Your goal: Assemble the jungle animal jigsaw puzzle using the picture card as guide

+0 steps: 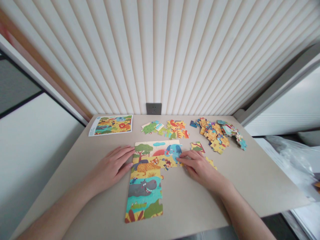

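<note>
A partly joined jigsaw puzzle (pixel 145 186) lies flat on the table, showing a tree, a leopard, a hippo and an elephant. My left hand (pixel 118 166) rests open beside its upper left side, fingertips touching the edge. On the opposite side, my right hand (pixel 198 165) lies with fingers extended, and its fingertips touch the elephant piece (pixel 173 153) at the puzzle's right edge. A loose tree-branch piece (pixel 197 146) sits just beyond the right hand. A yellow piece (pixel 211 162) is partly hidden by that hand.
Behind the puzzle are green pieces (pixel 151 127) and orange lion pieces (pixel 177 126). A heap of mixed pieces (pixel 212 131) lies at the back right. The printed reference picture (pixel 111 125) is at the back left. A ribbed wall (pixel 155 60) with a dark socket (pixel 154 108) borders the table.
</note>
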`<state>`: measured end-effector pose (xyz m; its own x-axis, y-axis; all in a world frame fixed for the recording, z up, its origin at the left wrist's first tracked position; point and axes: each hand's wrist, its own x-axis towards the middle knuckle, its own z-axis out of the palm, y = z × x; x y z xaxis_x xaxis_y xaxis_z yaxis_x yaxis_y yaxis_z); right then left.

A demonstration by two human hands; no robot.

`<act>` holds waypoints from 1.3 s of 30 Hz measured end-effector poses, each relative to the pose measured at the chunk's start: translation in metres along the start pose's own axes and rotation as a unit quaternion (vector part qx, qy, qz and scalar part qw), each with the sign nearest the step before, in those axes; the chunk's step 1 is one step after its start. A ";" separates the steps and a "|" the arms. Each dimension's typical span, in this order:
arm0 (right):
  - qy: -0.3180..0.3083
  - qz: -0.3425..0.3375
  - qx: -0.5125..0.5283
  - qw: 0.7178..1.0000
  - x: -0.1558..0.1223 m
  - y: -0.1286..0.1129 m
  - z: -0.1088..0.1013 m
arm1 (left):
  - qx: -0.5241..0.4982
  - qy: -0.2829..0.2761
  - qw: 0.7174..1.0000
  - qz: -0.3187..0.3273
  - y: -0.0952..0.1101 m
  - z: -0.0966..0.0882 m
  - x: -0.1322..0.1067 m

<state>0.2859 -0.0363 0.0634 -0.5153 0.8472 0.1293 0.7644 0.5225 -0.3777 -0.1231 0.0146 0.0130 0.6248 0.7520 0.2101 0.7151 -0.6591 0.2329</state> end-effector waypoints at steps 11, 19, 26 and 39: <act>-0.050 0.096 0.041 0.993 -0.029 0.042 -0.029 | 0.023 -0.027 0.999 0.016 0.009 0.001 0.001; -0.128 0.098 0.032 0.986 -0.032 0.031 -0.021 | 0.033 -0.054 0.998 0.006 0.010 0.000 0.001; -0.100 0.092 0.020 0.991 -0.028 0.025 -0.020 | 0.032 -0.059 0.998 0.004 0.008 0.000 0.001; -0.073 0.105 -0.003 0.992 -0.019 0.023 -0.017 | 0.041 -0.019 0.999 -0.009 -0.003 0.001 -0.002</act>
<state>0.3196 -0.0388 0.0685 -0.3949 0.9148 -0.0854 0.8629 0.3373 -0.3764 -0.1262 0.0148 0.0108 0.6215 0.7645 0.1710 0.7486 -0.6439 0.1581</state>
